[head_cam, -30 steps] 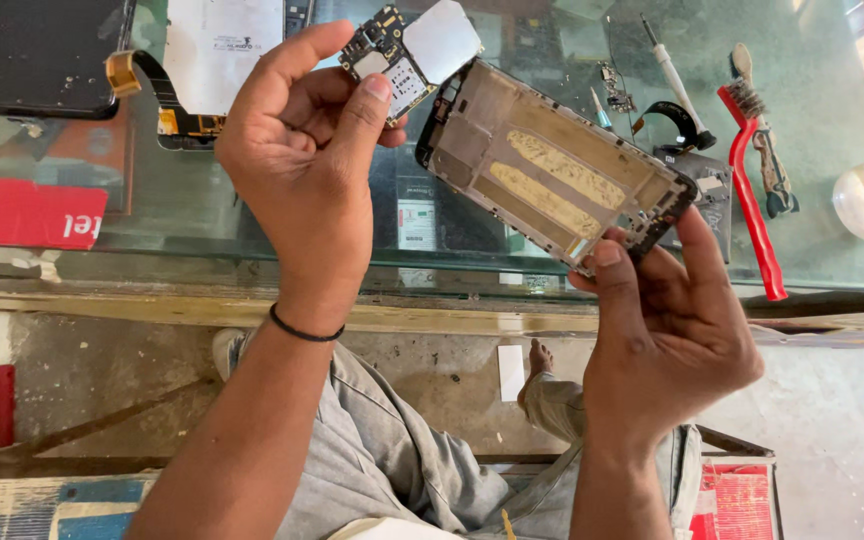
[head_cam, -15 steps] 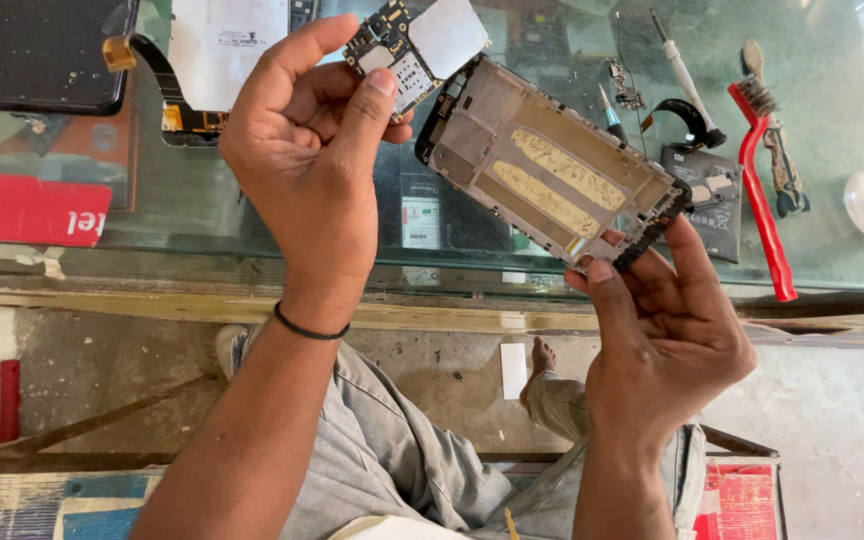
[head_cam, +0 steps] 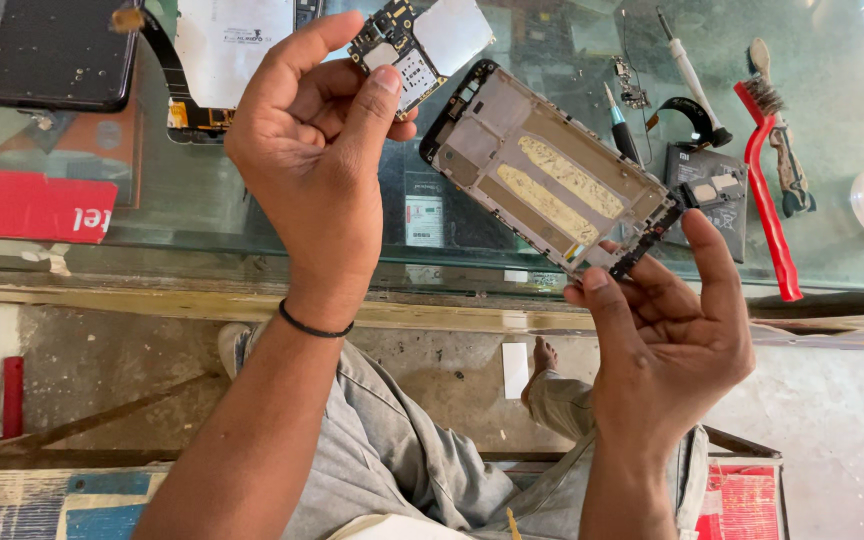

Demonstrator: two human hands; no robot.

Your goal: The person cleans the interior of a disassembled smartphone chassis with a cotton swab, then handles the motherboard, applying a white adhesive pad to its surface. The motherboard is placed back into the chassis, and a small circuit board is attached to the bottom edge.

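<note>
My left hand (head_cam: pixel 317 170) pinches a small phone circuit board (head_cam: pixel 422 45) with a silver shield, held up above the glass counter (head_cam: pixel 202 215). My right hand (head_cam: pixel 667 340) grips the lower corner of an opened phone frame (head_cam: pixel 547 170), tilted, with two yellowish glue strips showing inside. The board sits just beside the frame's upper end, not touching it as far as I can tell. A black band circles my left wrist.
On the glass lie a black phone (head_cam: pixel 57 55), a white-backed screen panel with flex cable (head_cam: pixel 227 45), a black battery (head_cam: pixel 707 190), screwdrivers (head_cam: pixel 687 75), a red brush (head_cam: pixel 767 190) and a red box (head_cam: pixel 27 205). My knees and the concrete floor show below.
My right hand shifted its grip lower on the frame's corner, fingers spreading. The left hand and board stayed nearly still.
</note>
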